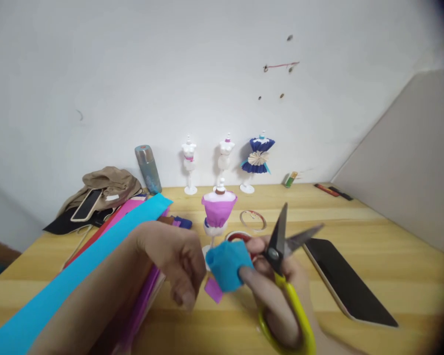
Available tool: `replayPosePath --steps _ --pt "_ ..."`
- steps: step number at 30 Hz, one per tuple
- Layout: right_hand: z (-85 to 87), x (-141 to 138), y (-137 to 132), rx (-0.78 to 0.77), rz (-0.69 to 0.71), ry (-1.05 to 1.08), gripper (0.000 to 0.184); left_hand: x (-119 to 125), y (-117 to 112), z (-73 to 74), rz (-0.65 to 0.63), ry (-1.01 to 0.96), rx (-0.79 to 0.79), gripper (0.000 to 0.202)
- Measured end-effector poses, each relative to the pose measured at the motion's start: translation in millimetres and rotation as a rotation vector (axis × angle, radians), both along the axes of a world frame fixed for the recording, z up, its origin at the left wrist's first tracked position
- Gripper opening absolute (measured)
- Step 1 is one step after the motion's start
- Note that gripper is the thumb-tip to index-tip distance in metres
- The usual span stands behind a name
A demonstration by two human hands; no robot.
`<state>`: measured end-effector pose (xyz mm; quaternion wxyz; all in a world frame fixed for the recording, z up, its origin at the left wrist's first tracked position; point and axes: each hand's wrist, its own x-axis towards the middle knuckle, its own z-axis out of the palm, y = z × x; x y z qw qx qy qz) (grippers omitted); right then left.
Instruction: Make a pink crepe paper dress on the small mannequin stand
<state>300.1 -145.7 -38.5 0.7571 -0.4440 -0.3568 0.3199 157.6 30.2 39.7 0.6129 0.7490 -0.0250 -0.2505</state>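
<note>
Nearest, the right hand [277, 305] is gripping yellow-handled scissors [275, 253], their parted blades pointing up and away from the wearer. That same grip is pinching a small blue paper piece [225, 266] by its right side, thumb on top. The piece is hanging over the bench [185, 325] between the hands, left of the scissors; it is looking roughly square, showing no clear long axis, and the blades are pointing past it. The left hand [177, 254] is curling its fingers downward just beside the piece's left edge; nothing is showing in that grip, but the palm is hidden, so I cannot tell whether it is empty. A purple scrap [213, 290] is lying below the piece. Beyond, a purple-dressed form [219, 209] is standing near a red roll [247, 235]; farthest, a navy-dressed form [258, 165] is standing by the wall [207, 74].
</note>
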Motion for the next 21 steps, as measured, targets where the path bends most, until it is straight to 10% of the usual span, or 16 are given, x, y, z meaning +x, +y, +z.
replayPosePath --steps 8,21 --pt "-1.1 20 14 0.006 -0.151 -0.119 0.033 6 -33 -11.4 0.587 -0.088 0.036 0.032" --pt "-21.7 7 16 0.135 -0.075 -0.321 0.023 3 -82 -114.9 1.205 -0.566 -0.251 0.055"
